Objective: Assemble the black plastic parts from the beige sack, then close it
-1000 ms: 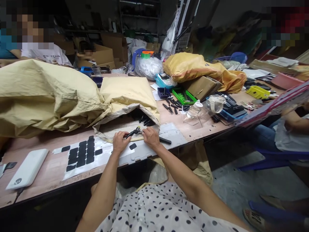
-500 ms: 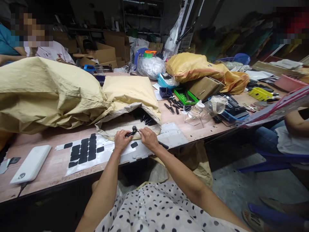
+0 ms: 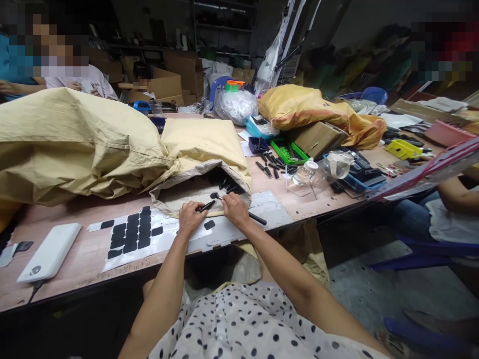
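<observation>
My left hand (image 3: 190,216) is closed on a slim black pen-shaped piece (image 3: 206,206), whose tapered end points up and right. In my right hand (image 3: 235,209) is a thin tool with a metal shaft and a small round black head (image 3: 214,196). A black handle (image 3: 257,218) sticks out behind that hand and looks like part of the same tool. The round head is just above the pen-shaped piece, apart from it. Beyond my hands, an open sack (image 3: 198,197) lies with several black pieces (image 3: 227,183) inside its mouth.
Black rounded pads (image 3: 131,232) lie on a white sheet at left, near a white power bank (image 3: 50,252). A large tan bag (image 3: 75,144) fills the far left. To the right are a green tray (image 3: 290,152), a clear jar (image 3: 304,172) and loose black parts (image 3: 275,167). Other people sit nearby.
My right hand has moved slightly up and right, drawing the round head off the black piece. The left hand's piece now shows more of its tapered tip.
</observation>
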`<act>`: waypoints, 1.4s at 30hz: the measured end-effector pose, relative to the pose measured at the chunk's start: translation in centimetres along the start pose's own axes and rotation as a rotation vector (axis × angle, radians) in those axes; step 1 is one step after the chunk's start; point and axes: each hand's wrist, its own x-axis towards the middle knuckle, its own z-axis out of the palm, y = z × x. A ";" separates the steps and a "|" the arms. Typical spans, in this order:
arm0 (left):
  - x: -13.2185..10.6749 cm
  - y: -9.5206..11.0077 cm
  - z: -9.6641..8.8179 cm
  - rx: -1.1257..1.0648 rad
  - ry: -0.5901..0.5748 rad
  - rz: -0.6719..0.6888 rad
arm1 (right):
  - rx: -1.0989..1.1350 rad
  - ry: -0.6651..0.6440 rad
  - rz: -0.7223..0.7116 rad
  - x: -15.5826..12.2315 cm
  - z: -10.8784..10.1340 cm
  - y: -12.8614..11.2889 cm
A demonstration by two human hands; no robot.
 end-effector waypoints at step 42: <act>6.8 2.1 -1.5 0.029 0.097 -0.282 | -0.125 0.089 -0.046 -1.0 2.5 2.0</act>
